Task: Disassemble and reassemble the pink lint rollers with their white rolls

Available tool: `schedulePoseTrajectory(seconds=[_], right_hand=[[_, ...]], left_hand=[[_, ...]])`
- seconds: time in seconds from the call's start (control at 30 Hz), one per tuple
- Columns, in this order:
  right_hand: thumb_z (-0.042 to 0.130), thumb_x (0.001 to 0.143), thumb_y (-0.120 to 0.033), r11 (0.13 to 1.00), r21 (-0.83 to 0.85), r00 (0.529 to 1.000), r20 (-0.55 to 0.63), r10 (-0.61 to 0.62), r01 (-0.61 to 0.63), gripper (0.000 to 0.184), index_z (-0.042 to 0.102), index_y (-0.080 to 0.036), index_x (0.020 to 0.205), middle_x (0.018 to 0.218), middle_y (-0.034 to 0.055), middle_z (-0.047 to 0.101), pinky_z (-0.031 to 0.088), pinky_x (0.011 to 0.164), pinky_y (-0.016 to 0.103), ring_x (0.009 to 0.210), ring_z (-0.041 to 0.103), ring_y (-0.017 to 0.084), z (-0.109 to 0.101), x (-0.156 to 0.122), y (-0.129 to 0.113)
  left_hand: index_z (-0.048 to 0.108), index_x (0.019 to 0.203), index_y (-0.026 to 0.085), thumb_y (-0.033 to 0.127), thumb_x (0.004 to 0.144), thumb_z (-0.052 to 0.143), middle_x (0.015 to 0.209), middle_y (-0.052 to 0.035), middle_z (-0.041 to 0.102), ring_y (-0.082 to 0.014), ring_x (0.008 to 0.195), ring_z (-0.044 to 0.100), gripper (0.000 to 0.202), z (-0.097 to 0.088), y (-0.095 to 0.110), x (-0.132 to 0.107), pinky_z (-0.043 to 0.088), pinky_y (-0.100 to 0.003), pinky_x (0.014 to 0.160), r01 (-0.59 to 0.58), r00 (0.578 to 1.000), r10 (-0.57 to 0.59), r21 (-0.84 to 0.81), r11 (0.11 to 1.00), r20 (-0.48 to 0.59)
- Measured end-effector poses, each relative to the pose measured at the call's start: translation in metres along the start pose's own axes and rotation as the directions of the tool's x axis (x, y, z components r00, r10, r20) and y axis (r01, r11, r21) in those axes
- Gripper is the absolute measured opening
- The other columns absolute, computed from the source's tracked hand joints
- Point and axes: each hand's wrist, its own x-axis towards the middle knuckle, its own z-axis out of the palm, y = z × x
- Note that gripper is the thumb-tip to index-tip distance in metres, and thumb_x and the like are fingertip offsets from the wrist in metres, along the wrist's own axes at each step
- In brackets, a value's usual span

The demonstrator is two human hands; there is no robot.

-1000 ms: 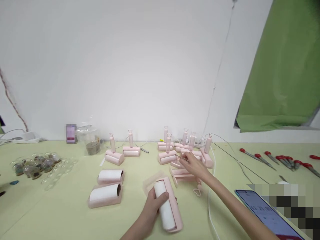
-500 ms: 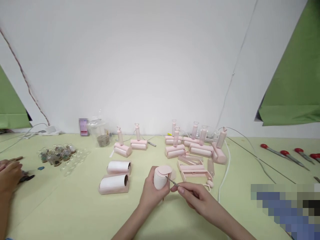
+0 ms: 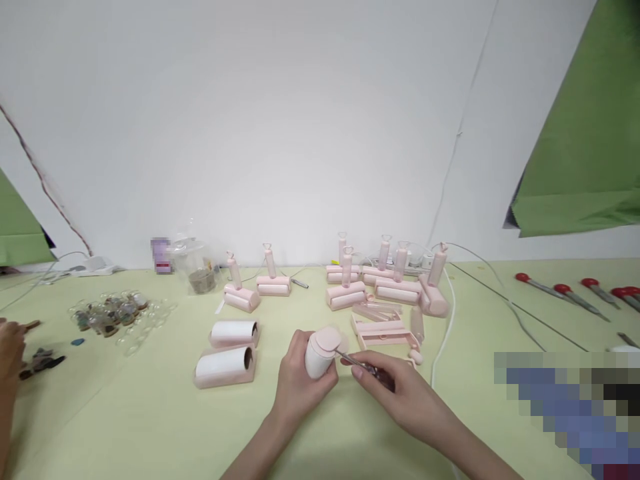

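Note:
My left hand [image 3: 299,380] is closed around a lint roller head [image 3: 319,355], a white paper roll in a pink shell, tilted with its pink end cap facing up. My right hand [image 3: 400,387] grips a screwdriver-like tool [image 3: 367,366] with a thin metal shaft and a dark reddish handle. The tool's tip touches the edge of the end cap; its exact shape is too small to tell. Left of my hands, two more pink heads with white rolls, a nearer one [image 3: 223,367] and a farther one [image 3: 234,332], lie on the table.
Several pink lint rollers with upright handles [image 3: 346,293] stand along the wall. An open pink shell [image 3: 383,333] lies beyond my right hand. Red-ended pointed tools [image 3: 580,299] are at right. Glass-like domes [image 3: 113,312] and another person's hand [image 3: 10,347] are at left. A white cable [image 3: 443,347] crosses the table.
My right hand has turned, so more of the tool's dark handle shows. The roller head is tilted slightly more. The whole view has shifted a little.

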Motion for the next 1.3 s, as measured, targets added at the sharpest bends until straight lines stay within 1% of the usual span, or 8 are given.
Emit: schedulePoseTrajectory(seconds=[0.2,0.47,0.57,0.67,0.8,0.9,1.0,1.3], right_hand=[[0.037,0.086,-0.041,0.988,0.142,0.995,-0.093,-0.041,0.054,0.048,0.028,-0.024,0.13,0.054,-0.0074,0.028,0.028,0.047,0.021,0.048,0.032,0.011,0.014,0.0,0.007],[0.034,0.086,-0.044,0.987,0.153,0.995,-0.099,-0.027,0.042,0.046,0.041,-0.025,0.127,0.06,-0.0015,0.045,0.035,0.051,0.022,0.053,0.038,0.013,0.028,0.0,0.011],[0.034,0.086,-0.044,0.971,0.234,0.99,-0.141,-0.021,0.054,0.048,0.036,-0.024,0.13,0.067,0.0005,0.05,0.039,0.057,0.023,0.059,0.043,0.015,0.036,0.0,0.008],[0.033,0.087,-0.043,0.966,0.255,0.986,-0.166,-0.006,0.049,0.049,0.03,-0.026,0.133,0.062,-0.0021,0.043,0.037,0.055,0.023,0.057,0.04,0.014,0.035,0.001,0.003],[0.043,0.082,-0.044,0.997,0.074,0.995,-0.102,-0.004,0.011,0.045,0.043,-0.027,0.124,0.054,-0.0057,0.034,0.032,0.048,0.021,0.049,0.035,0.011,0.013,0.003,0.001],[0.052,0.076,-0.043,0.994,-0.109,0.992,-0.125,-0.012,-0.002,0.041,0.053,-0.029,0.115,0.058,-0.0037,0.05,0.036,0.051,0.022,0.053,0.046,0.013,-0.004,0.006,0.002],[0.051,0.078,-0.041,0.981,-0.184,0.994,-0.084,-0.074,0.057,0.032,0.061,-0.029,0.106,0.083,0.0006,0.066,0.042,0.061,0.024,0.07,0.058,0.017,-0.012,0.009,0.003],[0.035,0.086,-0.026,0.808,-0.533,0.951,-0.023,-0.309,0.25,0.028,0.061,-0.02,0.095,0.078,0.0048,0.069,0.037,0.054,0.023,0.068,0.063,0.017,-0.009,0.013,0.016]], left_hand=[[0.041,0.084,0.021,0.03,0.071,0.053,0.072,0.0012,0.056,-0.015,0.063,0.056,0.02,0.005,0.002,-0.004,0.043,-0.024,0.056,0.174,0.984,-0.171,-0.107,0.979,0.043],[0.042,0.078,0.021,0.034,0.067,0.058,0.071,0.0005,0.058,-0.0161,0.061,0.057,0.024,0.009,0.001,-0.005,0.042,-0.023,0.049,0.288,0.958,-0.281,-0.213,0.934,0.063],[0.04,0.075,0.021,0.033,0.067,0.059,0.067,0.0029,0.055,-0.0146,0.061,0.056,0.024,0.013,0.007,-0.005,0.043,-0.023,0.052,0.338,0.938,-0.347,-0.3,0.892,0.025],[0.039,0.075,0.021,0.033,0.067,0.06,0.064,0.0046,0.053,-0.0132,0.059,0.053,0.026,0.016,0.013,-0.005,0.042,-0.022,0.054,0.366,0.919,-0.395,-0.373,0.853,-0.002],[0.041,0.076,0.02,0.034,0.064,0.063,0.066,0.0041,0.051,-0.0125,0.061,0.051,0.029,0.019,0.011,-0.007,0.041,-0.022,0.055,0.417,0.903,-0.421,-0.409,0.811,0.087],[0.041,0.079,0.018,0.032,0.062,0.064,0.066,0.0035,0.051,-0.0117,0.06,0.049,0.031,0.023,0.009,-0.011,0.041,-0.022,0.055,0.478,0.878,-0.424,-0.472,0.741,0.222],[0.042,0.076,0.018,0.027,0.059,0.065,0.063,0.0044,0.05,-0.0102,0.057,0.046,0.031,0.028,0.009,-0.015,0.04,-0.021,0.053,0.511,0.859,-0.397,-0.507,0.694,0.323],[0.04,0.074,0.019,0.025,0.059,0.065,0.06,0.0067,0.048,-0.0082,0.053,0.043,0.03,0.033,0.011,-0.016,0.038,-0.019,0.051,0.549,0.836,-0.429,-0.504,0.667,0.343]])
